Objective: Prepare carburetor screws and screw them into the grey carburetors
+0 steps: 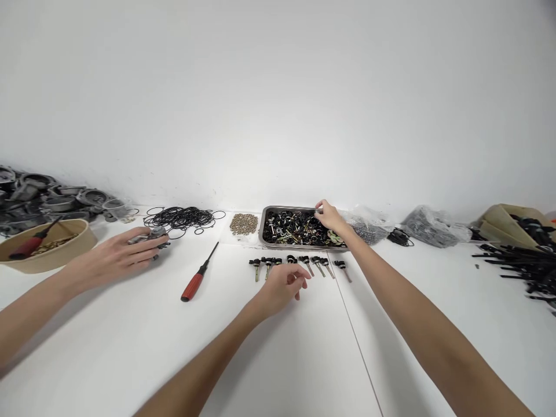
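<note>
My right hand reaches over the right end of a metal tray, its fingers slightly apart at the rim. Small black, brass and silver parts fill the tray. Nearer to me, my left hand hovers over the white table with loosely curled fingers, and I see nothing in it. Just beyond it lies a row of several small black-headed pins with metal stems; my hand partly covers some. From the left, another person's hand rests on a grey metal part.
A red-handled screwdriver lies left of centre. Behind are black rubber rings and a pile of brass pieces. Grey castings and a tan bowl stand left; plastic bags and black rods lie right.
</note>
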`<state>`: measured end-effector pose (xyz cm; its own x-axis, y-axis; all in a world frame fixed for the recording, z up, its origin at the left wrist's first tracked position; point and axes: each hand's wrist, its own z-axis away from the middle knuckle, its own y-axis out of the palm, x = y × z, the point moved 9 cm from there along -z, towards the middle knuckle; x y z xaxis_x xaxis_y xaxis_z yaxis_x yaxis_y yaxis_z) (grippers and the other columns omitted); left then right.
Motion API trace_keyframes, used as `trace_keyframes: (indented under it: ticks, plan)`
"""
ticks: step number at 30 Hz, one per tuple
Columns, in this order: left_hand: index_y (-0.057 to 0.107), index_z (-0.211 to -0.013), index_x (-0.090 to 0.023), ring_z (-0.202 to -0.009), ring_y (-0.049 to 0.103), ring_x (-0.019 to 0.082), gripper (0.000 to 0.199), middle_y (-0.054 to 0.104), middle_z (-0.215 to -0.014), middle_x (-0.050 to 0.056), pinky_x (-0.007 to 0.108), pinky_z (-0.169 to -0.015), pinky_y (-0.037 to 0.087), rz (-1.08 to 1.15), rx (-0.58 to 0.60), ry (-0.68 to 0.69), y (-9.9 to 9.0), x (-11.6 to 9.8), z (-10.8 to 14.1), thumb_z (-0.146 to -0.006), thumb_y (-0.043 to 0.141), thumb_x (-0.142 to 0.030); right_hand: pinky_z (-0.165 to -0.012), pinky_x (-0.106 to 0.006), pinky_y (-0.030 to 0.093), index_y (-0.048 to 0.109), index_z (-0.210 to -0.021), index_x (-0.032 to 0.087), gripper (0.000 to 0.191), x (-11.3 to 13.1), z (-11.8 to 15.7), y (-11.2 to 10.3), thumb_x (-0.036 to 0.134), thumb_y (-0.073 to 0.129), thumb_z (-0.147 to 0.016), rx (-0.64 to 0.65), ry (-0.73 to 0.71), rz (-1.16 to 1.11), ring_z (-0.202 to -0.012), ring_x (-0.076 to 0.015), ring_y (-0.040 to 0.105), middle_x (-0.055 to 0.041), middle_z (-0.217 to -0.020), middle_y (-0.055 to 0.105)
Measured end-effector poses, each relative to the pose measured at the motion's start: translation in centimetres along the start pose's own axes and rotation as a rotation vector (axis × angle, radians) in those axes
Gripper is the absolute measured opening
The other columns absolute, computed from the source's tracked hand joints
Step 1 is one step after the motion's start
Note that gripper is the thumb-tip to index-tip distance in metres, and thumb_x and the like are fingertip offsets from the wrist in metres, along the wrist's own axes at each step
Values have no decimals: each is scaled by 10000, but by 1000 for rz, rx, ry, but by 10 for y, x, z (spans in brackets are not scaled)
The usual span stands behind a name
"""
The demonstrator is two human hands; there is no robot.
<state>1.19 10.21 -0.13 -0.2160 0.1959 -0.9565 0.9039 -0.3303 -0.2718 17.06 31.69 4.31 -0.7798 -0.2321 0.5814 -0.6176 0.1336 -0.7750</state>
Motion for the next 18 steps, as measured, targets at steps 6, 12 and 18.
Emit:
trace_keyframes:
  ticks: [6, 12, 18]
  plan:
    - [657, -861, -191, -542, 588, 103, 179, 650, -783, 18, 230, -547, 470, -16, 4, -6, -2, -1, 0, -830, 488, -244, -850, -312, 426, 578, -1110, 94, 347, -2, -30, 14, 59, 553, -766, 27, -128, 93, -931, -206, 569, -164, -1080, 636]
    - [666, -876, -188, -557, 591, 106, 199, 648, -797, 25, 231, -550, 473, -25, 13, -37, -3, -5, 2, -842, 484, -261, -861, -317, 451, 665, -983, 95, 250, -8, -42, 22, 46, 563, -759, 39, -190, 114, -908, -199, 601, -141, -1006, 672]
    - [660, -886, -178, -567, 585, 92, 204, 645, -811, 15, 211, -547, 459, -31, 31, -53, -1, -5, 3, -842, 475, -253, -892, -380, 462, 652, -1040, 124, 260, -3, -30, 19, 96, 577, -793, -64, -222, 104, -920, -222, 612, -144, -1079, 635]
